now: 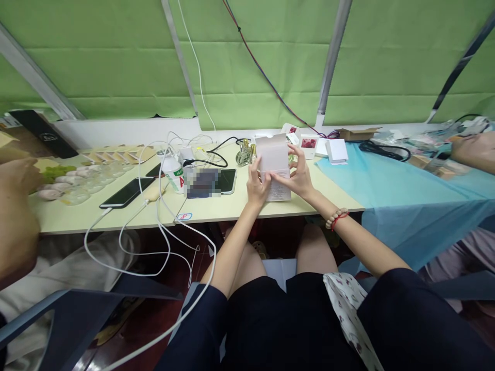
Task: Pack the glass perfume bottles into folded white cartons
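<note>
1 pale pink box (276, 154) stands upright above the front part of the table (226, 208); whether its base touches, I cannot tell. 2 hands clasp it: the left hand (258, 184) on its 9 o'clock side, the right hand (299, 175) on its 3 o'clock side, both thumbs on the front face. Seen from the box, at least 2 gold-capped glass bottles (243, 156) stand at 10 o'clock, 1 phone (228, 180) lies at 9 o'clock, with 1 white bottle (171, 171) beyond it, and 1 white box (337, 151) sits near 3 o'clock.
</note>
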Motion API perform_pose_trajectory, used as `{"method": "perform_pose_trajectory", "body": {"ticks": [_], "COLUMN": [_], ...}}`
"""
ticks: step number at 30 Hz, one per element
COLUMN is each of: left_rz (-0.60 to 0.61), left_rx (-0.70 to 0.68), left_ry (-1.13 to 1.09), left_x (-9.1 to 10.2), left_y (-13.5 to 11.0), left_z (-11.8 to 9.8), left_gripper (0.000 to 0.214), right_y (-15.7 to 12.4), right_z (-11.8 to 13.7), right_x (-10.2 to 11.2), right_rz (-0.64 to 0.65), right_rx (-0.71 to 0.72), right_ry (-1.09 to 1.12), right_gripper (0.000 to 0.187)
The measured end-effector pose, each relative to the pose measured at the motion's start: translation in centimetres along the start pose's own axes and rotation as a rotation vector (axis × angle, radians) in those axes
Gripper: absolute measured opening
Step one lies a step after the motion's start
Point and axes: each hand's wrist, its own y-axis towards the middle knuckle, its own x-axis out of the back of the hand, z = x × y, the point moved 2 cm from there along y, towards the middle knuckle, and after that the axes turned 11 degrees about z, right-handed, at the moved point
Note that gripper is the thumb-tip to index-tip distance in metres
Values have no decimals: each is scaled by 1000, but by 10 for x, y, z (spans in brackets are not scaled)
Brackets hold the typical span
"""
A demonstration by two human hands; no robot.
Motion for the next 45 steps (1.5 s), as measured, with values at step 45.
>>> {"method": "perform_pose_trajectory", "body": {"ticks": [45], "left_rz": [63], "left_rx": [78], "left_ry": [132], "left_x": [1], "left_y": [4], "left_z": [-2], "left_gripper": [38], "right_y": [-33], "right_z": [-12], "right_x": [-26], "right_rz": [43], "right_rx": [-146], "right_ry": [30], "right_gripper": [61]}}
